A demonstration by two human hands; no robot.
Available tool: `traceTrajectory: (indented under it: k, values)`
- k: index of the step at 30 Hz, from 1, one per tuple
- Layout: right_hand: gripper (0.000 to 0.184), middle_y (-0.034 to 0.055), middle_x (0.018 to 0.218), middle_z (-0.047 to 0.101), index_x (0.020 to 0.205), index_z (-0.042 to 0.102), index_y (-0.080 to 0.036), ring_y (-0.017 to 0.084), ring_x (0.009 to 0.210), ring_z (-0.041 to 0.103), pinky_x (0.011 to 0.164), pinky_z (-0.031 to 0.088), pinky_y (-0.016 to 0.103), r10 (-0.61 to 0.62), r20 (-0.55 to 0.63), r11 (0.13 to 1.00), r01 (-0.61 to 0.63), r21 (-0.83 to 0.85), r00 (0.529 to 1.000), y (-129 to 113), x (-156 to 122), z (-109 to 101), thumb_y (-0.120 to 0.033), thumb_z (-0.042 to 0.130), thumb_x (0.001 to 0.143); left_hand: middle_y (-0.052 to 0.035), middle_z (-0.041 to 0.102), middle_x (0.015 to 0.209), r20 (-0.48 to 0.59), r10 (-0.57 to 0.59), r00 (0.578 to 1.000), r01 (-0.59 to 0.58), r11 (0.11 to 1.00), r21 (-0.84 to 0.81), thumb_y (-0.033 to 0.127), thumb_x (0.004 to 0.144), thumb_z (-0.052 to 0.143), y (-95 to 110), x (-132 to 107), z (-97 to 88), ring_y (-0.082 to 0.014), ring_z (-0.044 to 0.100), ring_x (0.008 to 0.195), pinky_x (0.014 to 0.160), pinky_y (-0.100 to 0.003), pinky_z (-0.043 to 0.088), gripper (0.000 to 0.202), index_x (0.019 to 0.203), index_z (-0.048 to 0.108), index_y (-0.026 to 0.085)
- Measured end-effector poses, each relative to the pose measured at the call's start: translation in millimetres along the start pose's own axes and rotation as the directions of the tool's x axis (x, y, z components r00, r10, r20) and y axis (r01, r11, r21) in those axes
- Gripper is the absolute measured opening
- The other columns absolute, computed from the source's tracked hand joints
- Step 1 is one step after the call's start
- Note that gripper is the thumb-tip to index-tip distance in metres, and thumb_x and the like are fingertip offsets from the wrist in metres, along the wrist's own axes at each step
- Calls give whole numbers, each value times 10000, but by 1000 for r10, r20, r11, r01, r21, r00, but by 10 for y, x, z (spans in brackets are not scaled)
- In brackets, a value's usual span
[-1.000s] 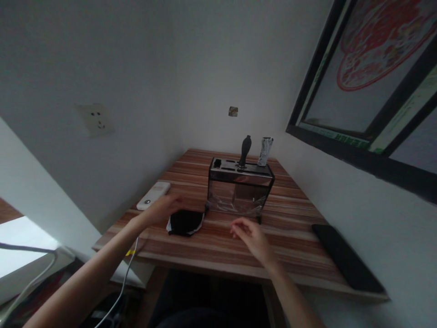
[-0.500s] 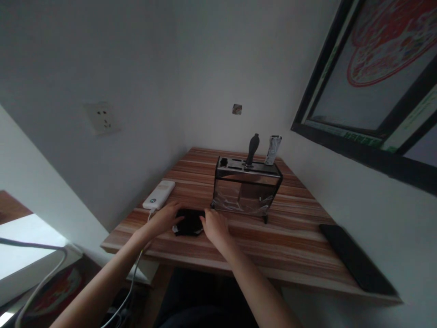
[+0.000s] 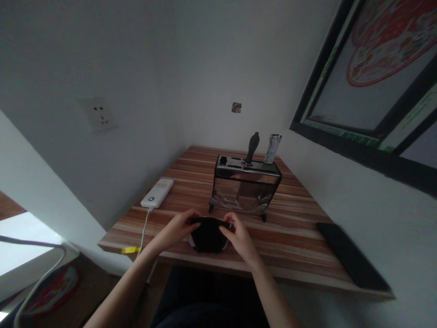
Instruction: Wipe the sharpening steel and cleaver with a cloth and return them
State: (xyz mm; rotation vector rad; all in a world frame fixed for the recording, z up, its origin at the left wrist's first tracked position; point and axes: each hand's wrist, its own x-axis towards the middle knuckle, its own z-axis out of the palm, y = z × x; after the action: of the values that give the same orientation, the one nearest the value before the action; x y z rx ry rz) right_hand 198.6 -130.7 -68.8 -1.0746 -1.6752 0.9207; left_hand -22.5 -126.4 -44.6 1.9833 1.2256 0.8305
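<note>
Near the front edge of the table, a flat, dark black piece [image 3: 209, 234] that looks like folded cloth is held between both hands. Pale patches show at its lower left and right edges; its exact kind is too dark to make out. My left hand [image 3: 182, 225] pinches its upper left corner, thumb on top. On the opposite side, my right hand [image 3: 237, 230] grips the upper right corner between thumb and fingers. Just beyond the hands stands a clear-sided knife block [image 3: 244, 191], holding a dark-handled knife [image 3: 253, 146] and a plastic-wrapped handle [image 3: 272, 148].
A white power bank [image 3: 157, 193] lies to the left, with a white cable [image 3: 145, 228] running off the table edge past a yellow tag [image 3: 130, 250]. A flat black slab [image 3: 353, 255] rests along the right edge. Walls border the wood-grain table [image 3: 297, 241].
Both hands have moved right and closer to the table's front edge, bringing the black piece along. It now looks wider. The yellow tag on the cable has come into view.
</note>
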Motion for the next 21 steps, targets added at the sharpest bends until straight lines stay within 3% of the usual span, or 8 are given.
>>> traceTrajectory:
  k: [4,7,10,15,21]
  values:
    - [237,3,785,584,969,515,-236,181,729,566,640,462,274,115,-138,993,-110,47,984,163,-255,-357,-371,571,782,-29,669,970,23,50,998,-48,995,-90,174,772,531,190,153,434,-181,614,916,799,-269,468,225,991,571,205]
    - [259,31,837,615,967,555,-224,203,791,586,676,463,283,124,-206,992,-120,32,971,249,-337,-598,-405,581,784,-32,681,985,26,91,996,-88,992,-91,150,780,531,315,259,730,-188,620,938,816,-271,459,264,1031,568,222]
    - [267,39,876,638,964,583,-220,216,825,598,711,464,296,121,-218,993,-121,12,968,289,-315,-780,-419,579,787,-27,689,971,29,103,994,-101,993,-55,145,792,524,393,350,912,-195,633,922,790,-271,465,297,1072,556,238]
    - [251,37,834,661,916,630,-205,215,782,603,710,459,309,53,-171,989,-75,-127,984,292,-162,-942,-410,575,784,-41,670,1063,19,117,993,-118,992,48,151,812,509,381,482,969,-206,612,998,839,-293,459,313,1110,541,240]
    - [185,-2,729,636,910,634,-221,179,669,584,624,445,277,1,-55,971,-14,-238,998,328,-127,-937,-345,556,797,-59,661,1052,42,114,993,-119,981,152,149,805,526,299,485,938,-230,600,998,868,-324,446,289,1077,570,232]
